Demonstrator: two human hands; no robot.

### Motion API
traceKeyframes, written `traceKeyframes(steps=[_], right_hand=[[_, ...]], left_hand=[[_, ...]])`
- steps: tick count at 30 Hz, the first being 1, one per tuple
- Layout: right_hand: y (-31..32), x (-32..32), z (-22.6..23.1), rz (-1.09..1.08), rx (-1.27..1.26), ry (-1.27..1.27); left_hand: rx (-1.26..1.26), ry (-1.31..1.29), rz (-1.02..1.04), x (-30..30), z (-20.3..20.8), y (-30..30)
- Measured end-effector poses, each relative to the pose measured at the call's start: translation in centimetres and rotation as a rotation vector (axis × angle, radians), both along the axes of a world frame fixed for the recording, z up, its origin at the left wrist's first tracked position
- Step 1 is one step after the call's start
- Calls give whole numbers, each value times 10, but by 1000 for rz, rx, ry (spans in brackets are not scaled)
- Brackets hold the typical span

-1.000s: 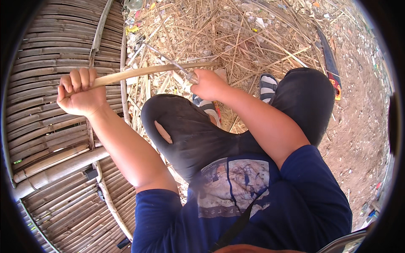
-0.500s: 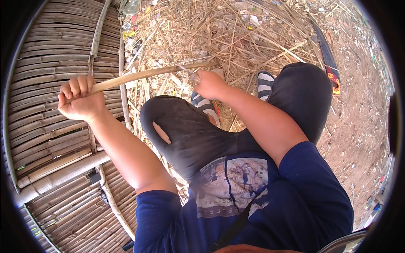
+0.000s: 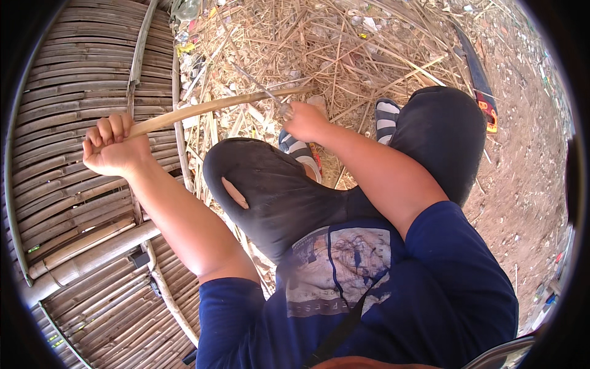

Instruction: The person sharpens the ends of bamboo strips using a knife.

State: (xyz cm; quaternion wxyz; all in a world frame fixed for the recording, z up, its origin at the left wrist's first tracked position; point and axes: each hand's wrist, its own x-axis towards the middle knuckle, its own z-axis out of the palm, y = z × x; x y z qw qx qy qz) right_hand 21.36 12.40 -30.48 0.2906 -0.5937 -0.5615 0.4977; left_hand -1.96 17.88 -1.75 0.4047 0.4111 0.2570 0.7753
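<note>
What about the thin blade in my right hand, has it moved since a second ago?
Yes, to the right: the thin blade now has its tip farther right of the yellow scrap at the upper left.

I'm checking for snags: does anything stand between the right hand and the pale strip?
Yes: the thin metal tool held in the right hand crosses the pale strip toward its right end; contact is unclear.

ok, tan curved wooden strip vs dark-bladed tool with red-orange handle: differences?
The tan curved wooden strip is gripped by the left hand; the dark-bladed tool lies on the ground. The strip is pale; the tool pairs a dark blade with a red-orange handle. Both are long and narrow.
</note>
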Motion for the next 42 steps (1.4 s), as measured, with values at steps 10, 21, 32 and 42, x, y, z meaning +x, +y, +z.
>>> traceKeyframes(steps=[10, 21, 32, 42], right_hand=[[-13, -6, 11, 13, 220, 59], [-8, -10, 43, 81, 212, 29], [-5, 0, -48, -148, 118, -139], [-10, -6, 28, 51, 347, 162]], left_hand=[[-4, 35, 20, 16, 4, 3], [1, 29, -12, -4, -4, 4], [-6, 57, 65, 27, 7, 3], [7, 75, -131, 26, 9, 5]])
